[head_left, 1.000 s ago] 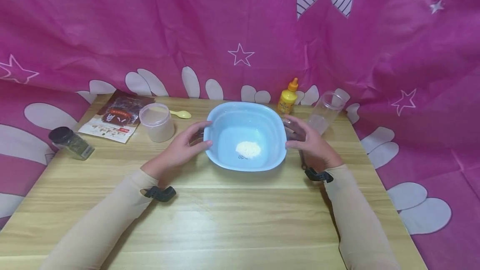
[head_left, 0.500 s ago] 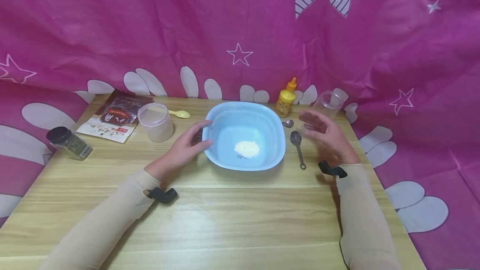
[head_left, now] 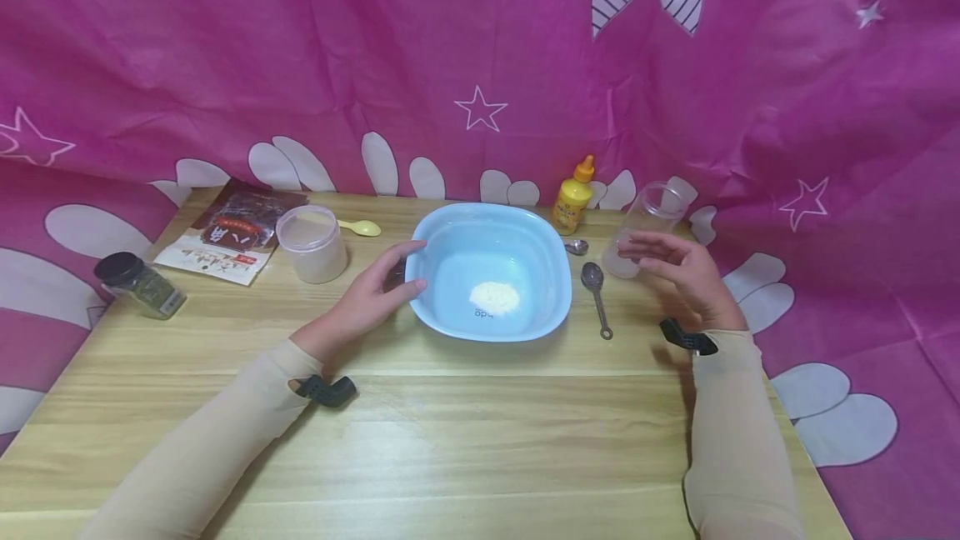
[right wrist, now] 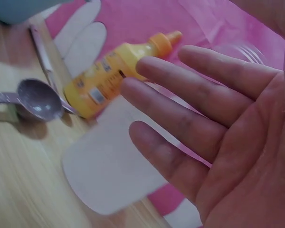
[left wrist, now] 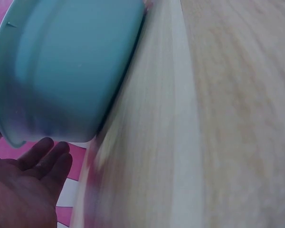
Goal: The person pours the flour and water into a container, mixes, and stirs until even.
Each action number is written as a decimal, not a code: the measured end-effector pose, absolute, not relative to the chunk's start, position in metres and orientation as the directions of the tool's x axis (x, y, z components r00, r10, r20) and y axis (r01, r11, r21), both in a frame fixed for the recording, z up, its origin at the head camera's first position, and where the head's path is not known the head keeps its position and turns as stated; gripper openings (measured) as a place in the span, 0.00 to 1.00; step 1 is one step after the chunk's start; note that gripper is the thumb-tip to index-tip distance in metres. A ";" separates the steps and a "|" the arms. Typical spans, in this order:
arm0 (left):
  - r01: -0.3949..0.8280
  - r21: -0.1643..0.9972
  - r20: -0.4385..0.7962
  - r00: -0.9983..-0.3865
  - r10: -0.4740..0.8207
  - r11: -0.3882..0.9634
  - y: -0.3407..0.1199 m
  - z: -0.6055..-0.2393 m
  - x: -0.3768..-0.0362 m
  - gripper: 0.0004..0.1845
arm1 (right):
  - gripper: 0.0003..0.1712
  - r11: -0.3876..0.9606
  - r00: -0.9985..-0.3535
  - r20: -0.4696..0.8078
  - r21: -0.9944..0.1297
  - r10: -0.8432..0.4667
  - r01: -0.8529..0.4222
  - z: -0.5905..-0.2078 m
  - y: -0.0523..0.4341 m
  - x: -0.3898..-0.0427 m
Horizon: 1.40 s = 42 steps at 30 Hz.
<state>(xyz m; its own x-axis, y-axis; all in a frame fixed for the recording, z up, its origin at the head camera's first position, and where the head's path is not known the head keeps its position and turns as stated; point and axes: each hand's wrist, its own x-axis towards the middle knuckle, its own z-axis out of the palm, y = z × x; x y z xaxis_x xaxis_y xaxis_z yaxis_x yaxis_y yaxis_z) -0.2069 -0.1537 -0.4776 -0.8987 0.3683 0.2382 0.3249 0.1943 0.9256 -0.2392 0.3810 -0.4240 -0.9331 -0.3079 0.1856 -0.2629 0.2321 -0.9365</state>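
Observation:
A light blue plastic bowl (head_left: 489, 223) with a small heap of white powder (head_left: 495, 297) in it stands mid-table. My left hand (head_left: 367, 298) holds its left rim, thumb and index fingertip over the edge; other fingers lie under the rim in the left wrist view. On the right, my right hand (head_left: 682, 269) is beside a tall clear plastic jar (head_left: 651, 213), fingers extended and holding nothing. Whether they touch the jar, I cannot tell. Between bowl and jar lies a dark measuring spoon (head_left: 592, 276). A metal spoon (head_left: 576, 247) is partly hidden behind the bowl.
A yellow squeeze bottle (head_left: 573, 202) stands behind the bowl's right side. Leftward are a lidded clear tub (head_left: 312, 252) of pale contents, a yellow spoon (head_left: 360, 228), a brown-and-white packet (head_left: 232, 232) and a black-lidded spice jar (head_left: 142, 283) lying tilted. A pink curtain (head_left: 337, 65) hangs behind.
My right hand has let go of the bowl's right side and moved right, to the clear jar, uncovering the measuring spoon. My left hand has stayed on the bowl.

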 end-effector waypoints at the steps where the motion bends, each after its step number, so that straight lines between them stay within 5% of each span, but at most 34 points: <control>1: 0.325 0.926 0.238 -0.898 0.370 0.194 -0.154 -0.477 -0.207 0.34 | 0.27 0.226 -0.935 0.184 -0.940 -0.302 -0.257 -0.424 0.384 -0.238; 13: 0.334 0.923 0.247 -0.895 0.373 0.192 -0.154 -0.480 -0.208 0.34 | 0.22 0.251 -0.963 0.188 -0.939 -0.191 -0.234 -0.424 0.413 -0.233; 29: 0.332 0.922 0.242 -0.895 0.374 0.199 -0.154 -0.478 -0.207 0.34 | 0.25 -0.113 -0.981 0.191 -0.976 -0.041 -0.185 -0.444 0.419 -0.235; 42: 0.335 0.926 0.252 -0.892 0.375 0.176 -0.153 -0.478 -0.207 0.34 | 0.43 0.048 -0.994 0.111 -0.993 -0.020 -0.111 -0.456 0.396 -0.248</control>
